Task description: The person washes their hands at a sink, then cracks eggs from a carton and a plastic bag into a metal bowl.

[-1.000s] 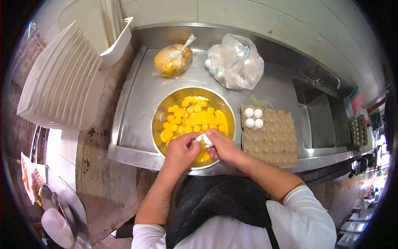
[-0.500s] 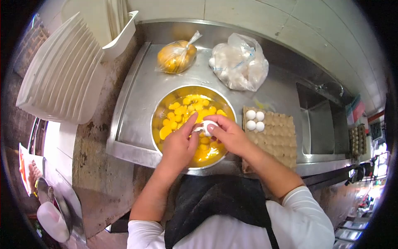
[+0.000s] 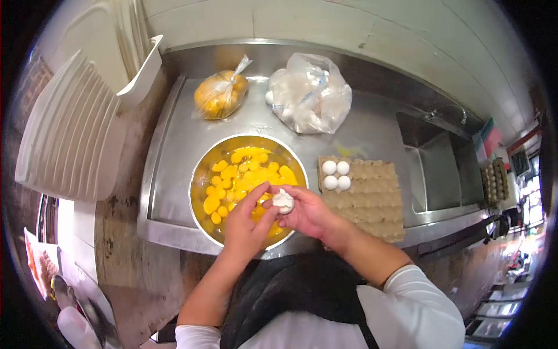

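Note:
A wide steel bowl (image 3: pixel 199 168) holds many yolks and egg white. Over its near right part, my right hand (image 3: pixel 308 214) holds a broken white eggshell (image 3: pixel 283 201) in its fingers. Just left of the shell is my left hand (image 3: pixel 247 224), its fingers bent and thumb close to the shell; whether it holds a piece is hidden. To the right of the bowl lies a cardboard egg tray (image 3: pixel 372 200) with several white eggs (image 3: pixel 329 167) in its far left corner; its other visible cups hold no eggs.
Behind the bowl lie a knotted bag of orange-yellow contents (image 3: pixel 220 96) and a clear bag with white shells (image 3: pixel 311 96). Stacked white trays (image 3: pixel 70 134) stand at the left. A sink (image 3: pixel 433 174) is at the right, with another egg tray (image 3: pixel 495 181) beyond it.
The shell has been turned, its broken opening now facing up, in my right hand. My hands have moved slightly down in the bowl area. The whole view has shifted, moving the counter leftward.

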`<action>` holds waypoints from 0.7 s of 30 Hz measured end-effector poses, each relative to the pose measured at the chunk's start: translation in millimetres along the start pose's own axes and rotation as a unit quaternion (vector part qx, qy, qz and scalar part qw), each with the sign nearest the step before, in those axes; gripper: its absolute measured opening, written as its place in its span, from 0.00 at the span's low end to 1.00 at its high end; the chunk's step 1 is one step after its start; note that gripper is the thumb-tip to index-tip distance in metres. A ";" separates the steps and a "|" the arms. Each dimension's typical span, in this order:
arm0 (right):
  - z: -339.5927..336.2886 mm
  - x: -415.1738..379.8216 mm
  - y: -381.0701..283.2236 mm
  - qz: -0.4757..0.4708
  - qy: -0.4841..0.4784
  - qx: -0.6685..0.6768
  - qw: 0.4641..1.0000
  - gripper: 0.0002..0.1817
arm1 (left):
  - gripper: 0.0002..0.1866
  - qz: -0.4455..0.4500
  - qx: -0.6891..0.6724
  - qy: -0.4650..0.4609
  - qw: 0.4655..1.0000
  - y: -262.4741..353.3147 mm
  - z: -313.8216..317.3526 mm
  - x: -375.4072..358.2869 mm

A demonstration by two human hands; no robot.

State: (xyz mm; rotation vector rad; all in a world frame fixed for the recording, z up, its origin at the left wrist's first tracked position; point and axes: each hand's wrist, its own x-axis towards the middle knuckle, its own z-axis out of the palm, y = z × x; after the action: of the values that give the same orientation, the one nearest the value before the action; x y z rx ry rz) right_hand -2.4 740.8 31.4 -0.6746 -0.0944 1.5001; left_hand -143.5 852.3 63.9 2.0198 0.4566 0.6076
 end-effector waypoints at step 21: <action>-45.3 56.0 -261.4 -0.266 0.390 -0.123 0.873 0.33 | 0.14 -0.110 -0.179 0.138 0.968 -3.4 -49.0 -46.1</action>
State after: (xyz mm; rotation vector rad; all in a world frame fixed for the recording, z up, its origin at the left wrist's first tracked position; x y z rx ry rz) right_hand 254.9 796.3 96.5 -1.3006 0.1452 0.6131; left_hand -209.7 862.6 71.3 1.5232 0.6759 0.7761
